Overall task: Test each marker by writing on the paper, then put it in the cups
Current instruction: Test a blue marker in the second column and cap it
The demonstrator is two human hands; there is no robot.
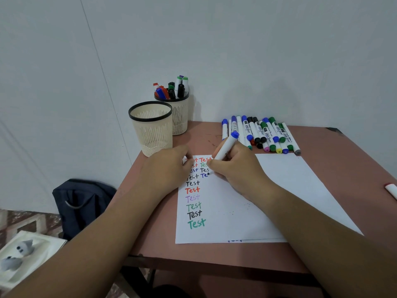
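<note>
Nearest, the right hand (234, 168) grips a white blue-capped marker (225, 146), tip on the white paper sheet (290, 190) beside coloured "Test" words. Left hand (169, 166), fingers curled, presses the sheet's corner. Two beige mesh cups (151, 127) stand beyond, loose markers (261, 134) right.

The word "Test" was written many times on the paper (236, 211), in a left column in black, red, purple and green, with a second column begun in red, green, black and blue. Script labels on the marker pile (261, 134) could not be read.
</note>
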